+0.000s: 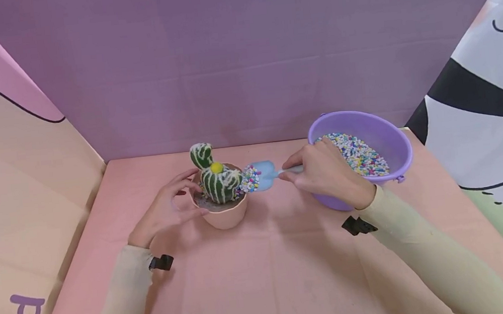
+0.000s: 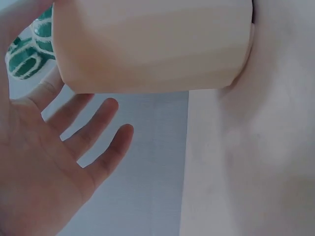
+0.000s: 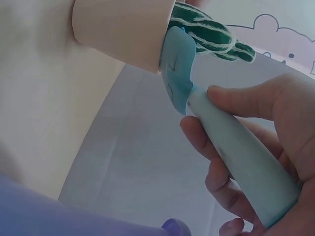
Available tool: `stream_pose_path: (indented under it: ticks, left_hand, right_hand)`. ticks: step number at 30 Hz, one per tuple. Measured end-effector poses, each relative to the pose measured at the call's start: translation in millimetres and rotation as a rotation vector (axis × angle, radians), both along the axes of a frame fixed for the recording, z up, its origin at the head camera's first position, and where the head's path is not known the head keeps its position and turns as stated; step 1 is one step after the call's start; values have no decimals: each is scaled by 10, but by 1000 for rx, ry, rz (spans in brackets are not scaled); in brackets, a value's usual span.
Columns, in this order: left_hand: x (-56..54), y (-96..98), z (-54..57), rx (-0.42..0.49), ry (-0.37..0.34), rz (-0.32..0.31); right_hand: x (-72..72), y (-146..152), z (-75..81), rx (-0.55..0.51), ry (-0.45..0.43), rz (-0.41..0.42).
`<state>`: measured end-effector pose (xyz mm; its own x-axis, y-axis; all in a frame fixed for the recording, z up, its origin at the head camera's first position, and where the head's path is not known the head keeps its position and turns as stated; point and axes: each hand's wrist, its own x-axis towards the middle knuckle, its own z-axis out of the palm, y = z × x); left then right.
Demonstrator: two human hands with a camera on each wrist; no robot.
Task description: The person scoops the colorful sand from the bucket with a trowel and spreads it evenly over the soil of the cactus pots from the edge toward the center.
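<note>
Holds the blue scoop (image 1: 266, 176) in the right grip (image 1: 326, 172), closed with thumb and curled fingers round the pale handle (image 1: 296, 169). Points the scoop leftward from that grip, with its long axis running nearly sideways across the bench (image 1: 245, 284) and its tip right at the right-hand rim of the flowerpot (image 1: 225, 218). Seems to hinge on that meeting of tip and rim. Carries coloured beads (image 1: 250, 178) on the front of the blade, close beside the cactus (image 1: 219, 186) in the pot.

Spreads the left grip (image 1: 169, 203) about the pot's left side, with fingers loosely parted and the thumb by the front rim; nearer to the pot than the right. Impossible to tell how firmly pressed.

Covers part of the purple bucket (image 1: 390, 138) with the right grip and wrist. Hard to judge whether resting on the rim or just over it. Shows mainly the blade's back in the right wrist view, without the beads. Cuts off the pot in the left wrist view, and hides much of the cactus.
</note>
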<state>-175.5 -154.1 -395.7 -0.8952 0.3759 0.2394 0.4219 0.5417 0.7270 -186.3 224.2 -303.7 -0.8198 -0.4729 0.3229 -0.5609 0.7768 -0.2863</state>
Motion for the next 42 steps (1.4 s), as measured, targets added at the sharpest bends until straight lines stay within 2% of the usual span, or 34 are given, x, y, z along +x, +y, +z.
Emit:
stream_pose_path:
  ticks: [4,10,17,24,32,36,42]
  left_hand:
    - [4,0,-29,17,-39,19]
    - [4,17,-23,13,-37,31]
    - [20,19,-38,23,-51,42]
    - [55,49,-41,44,-10,44]
    - [116,107,4,2,8,67]
    - [137,126,13,-22,19,84]
    - [166,145,15,-5,-10,104]
  right_hand:
    - [-5,11,-6,-6,-2,12]
    - [-17,18,1,-7,4,18]
    - [-4,-2,19,13,-37,9]
    - [24,-3,31,29,3,29]
    - [67,-19,3,35,124,47]
    - [69,-28,-7,39,117,48]
    - [56,-13,12,30,83,43]
